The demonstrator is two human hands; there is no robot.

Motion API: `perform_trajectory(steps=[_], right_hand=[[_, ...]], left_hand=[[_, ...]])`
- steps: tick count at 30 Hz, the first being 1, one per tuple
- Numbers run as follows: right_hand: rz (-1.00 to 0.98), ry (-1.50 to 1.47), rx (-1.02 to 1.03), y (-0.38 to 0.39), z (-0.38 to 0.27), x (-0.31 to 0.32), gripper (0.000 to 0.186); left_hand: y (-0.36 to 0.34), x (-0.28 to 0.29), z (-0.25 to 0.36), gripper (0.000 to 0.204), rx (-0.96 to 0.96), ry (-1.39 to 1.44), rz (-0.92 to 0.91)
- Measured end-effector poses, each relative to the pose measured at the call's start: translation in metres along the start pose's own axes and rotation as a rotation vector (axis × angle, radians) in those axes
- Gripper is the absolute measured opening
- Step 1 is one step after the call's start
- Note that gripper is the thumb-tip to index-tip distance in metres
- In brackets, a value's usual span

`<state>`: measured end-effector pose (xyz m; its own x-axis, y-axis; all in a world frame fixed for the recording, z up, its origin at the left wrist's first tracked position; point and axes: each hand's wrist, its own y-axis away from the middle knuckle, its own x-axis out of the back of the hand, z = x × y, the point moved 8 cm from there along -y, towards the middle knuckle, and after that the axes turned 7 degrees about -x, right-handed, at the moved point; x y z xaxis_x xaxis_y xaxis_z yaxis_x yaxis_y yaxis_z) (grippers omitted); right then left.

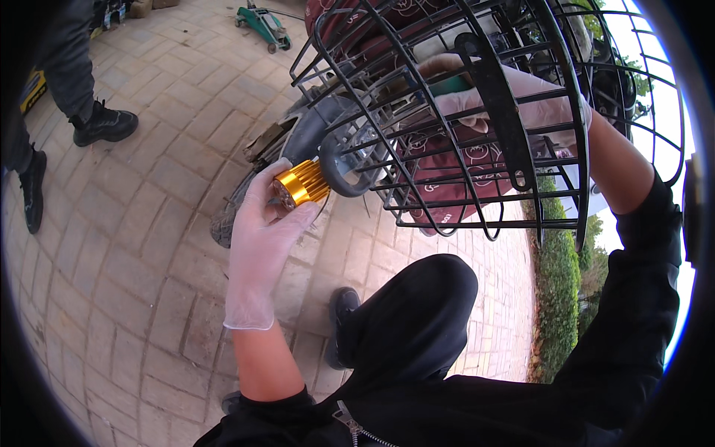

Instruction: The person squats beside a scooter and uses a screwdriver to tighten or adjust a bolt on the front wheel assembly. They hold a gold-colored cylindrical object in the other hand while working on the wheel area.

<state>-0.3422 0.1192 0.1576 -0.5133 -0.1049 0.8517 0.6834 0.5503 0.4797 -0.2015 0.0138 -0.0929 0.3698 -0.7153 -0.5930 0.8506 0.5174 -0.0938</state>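
My left hand [257, 249], in a thin clear glove, pinches a gold finned lamp [298, 185] between thumb and fingers. The lamp's round face is toward the lower left, and its fins point at a dark-rimmed round part [339, 179] on the vehicle's front. Black wire bars of a basket [509, 141] cross in front of my gloved right hand [540, 112]. My right fingers are curled around a green thing [450, 85], perhaps a handle; the bars hide much of it. Dark red patterned fabric [447, 175] shows behind the basket.
Below the basket is a dark curved fender [316, 127] with a wheel [222, 223]. A person in dark trousers and black shoes [104, 123] stands at the left. A green floor jack [264, 28] sits on the brick paving [156, 261]. A hedge [557, 298] runs at the right.
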Motion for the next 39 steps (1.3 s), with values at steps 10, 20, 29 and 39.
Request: perform_trajectory(steps=[10, 20, 29, 39], right_hand=[[0.067, 0.563, 0.404, -0.011, -0.018, -0.007, 0.057], [0.194, 0.758, 0.691, 0.008, -0.025, -0.016, 0.061], [-0.014, -0.114, -0.062, 0.007, -0.004, -0.004, 0.059], [-0.081, 0.213, 0.127, -0.009, -0.014, -0.007, 0.049]], left_hand=[[-0.003, 0.002, -0.004, 0.061, 0.019, 0.021, -0.009], [0.002, 0.001, -0.003, 0.059, 0.041, 0.016, -0.013], [0.001, -0.001, -0.001, 0.058, 0.006, 0.075, -0.015], [-0.001, 0.002, -0.005, 0.058, 0.017, 0.010, -0.005]])
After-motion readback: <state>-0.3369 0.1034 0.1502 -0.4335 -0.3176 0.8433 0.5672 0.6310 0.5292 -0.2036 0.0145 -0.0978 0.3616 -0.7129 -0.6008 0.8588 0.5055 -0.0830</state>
